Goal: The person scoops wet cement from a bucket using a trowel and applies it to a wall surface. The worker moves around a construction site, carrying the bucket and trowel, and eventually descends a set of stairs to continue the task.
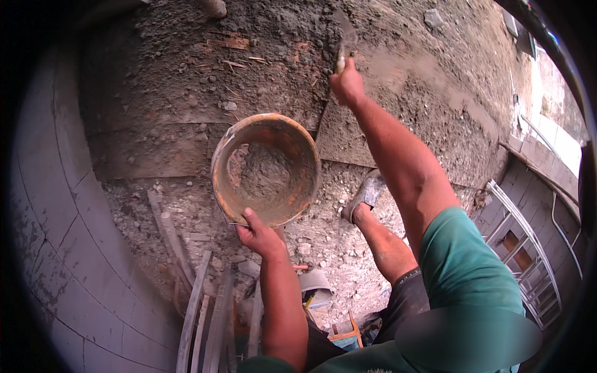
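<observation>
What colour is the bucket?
Orange, smeared with grey mortar; bucket shows in the head view.

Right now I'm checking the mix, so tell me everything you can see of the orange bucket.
The orange bucket is round, looks plastic, and is worn and smeared grey inside. Its mouth tilts toward the camera, showing a lump of grey mortar at the bottom. The left hand holds it by the lower rim, thumb inside, raised in front of a rough mortared wall.

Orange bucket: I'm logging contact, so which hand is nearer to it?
Left. The left hand grips the orange bucket at its near rim; the right hand is raised beyond it, holding a trowel.
</observation>
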`<state>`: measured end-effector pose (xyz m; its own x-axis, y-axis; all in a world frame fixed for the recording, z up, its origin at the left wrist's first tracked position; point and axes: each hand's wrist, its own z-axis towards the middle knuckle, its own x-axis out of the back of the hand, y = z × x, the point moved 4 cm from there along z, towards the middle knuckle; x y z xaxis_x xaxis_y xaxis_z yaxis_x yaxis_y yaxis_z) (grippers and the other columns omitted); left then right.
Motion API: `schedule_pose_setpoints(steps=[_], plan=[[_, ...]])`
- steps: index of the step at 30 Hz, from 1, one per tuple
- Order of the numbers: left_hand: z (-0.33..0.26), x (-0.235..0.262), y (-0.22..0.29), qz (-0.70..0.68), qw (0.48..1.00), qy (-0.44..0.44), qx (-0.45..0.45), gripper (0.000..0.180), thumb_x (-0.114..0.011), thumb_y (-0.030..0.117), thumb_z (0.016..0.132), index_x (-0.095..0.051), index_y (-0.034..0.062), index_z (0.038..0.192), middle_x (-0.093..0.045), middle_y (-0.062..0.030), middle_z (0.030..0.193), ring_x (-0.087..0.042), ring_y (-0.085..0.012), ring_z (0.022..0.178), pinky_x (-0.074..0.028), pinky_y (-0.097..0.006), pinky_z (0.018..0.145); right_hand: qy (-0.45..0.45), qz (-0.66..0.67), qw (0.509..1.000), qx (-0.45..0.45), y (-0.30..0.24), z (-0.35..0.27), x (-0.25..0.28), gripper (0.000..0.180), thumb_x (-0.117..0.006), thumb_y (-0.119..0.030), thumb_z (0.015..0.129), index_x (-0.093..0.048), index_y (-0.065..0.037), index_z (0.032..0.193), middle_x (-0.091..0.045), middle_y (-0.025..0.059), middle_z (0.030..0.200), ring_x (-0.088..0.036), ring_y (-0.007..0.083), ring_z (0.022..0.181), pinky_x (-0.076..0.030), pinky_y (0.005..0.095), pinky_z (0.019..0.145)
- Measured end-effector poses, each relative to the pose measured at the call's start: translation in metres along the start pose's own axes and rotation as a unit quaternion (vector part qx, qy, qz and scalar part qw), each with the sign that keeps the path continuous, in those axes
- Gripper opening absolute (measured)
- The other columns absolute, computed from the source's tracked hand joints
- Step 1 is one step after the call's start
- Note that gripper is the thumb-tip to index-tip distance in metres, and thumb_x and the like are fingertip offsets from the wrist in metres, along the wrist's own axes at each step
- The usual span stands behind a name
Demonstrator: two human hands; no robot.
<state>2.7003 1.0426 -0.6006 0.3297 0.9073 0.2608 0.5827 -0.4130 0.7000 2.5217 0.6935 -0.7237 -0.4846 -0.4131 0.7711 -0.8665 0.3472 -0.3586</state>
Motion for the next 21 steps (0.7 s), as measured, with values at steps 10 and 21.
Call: schedule_pose_setpoints(steps=[10, 21], plan=[[0.022, 0.008, 0.019, 0.067, 0.998, 0.01, -0.019, 0.036, -0.057, 0.026, 0.099, -0.054, -0.0054, 0.116, -0.062, -0.0141, 0.113, -0.062, -0.0192, 0.098, -0.052, -0.034, 0.083, -0.1, 0.099, 0.989, 0.056, -0.003, 0.029, -0.044, 0.037, -0.064, -0.013, 0.08, -0.047, -0.008, 0.112, -0.064, 0.0228, 0.097, -0.061, 0.0447, 0.086, -0.048, 0.0463, 0.08], [0.039, -0.003, 0.035, 0.048, 0.999, 0.022, -0.001, 0.032, -0.06, 0.026, 0.098, -0.056, -0.0025, 0.111, -0.063, -0.012, 0.109, -0.062, -0.0181, 0.096, -0.053, -0.035, 0.082, -0.12, -0.137, 0.948, 0.262, 0.017, -0.132, 0.038, 0.034, -0.058, -0.018, 0.087, -0.05, -0.02, 0.12, -0.065, 0.0151, 0.088, -0.066, 0.038, 0.079, -0.053, 0.0509, 0.066]])
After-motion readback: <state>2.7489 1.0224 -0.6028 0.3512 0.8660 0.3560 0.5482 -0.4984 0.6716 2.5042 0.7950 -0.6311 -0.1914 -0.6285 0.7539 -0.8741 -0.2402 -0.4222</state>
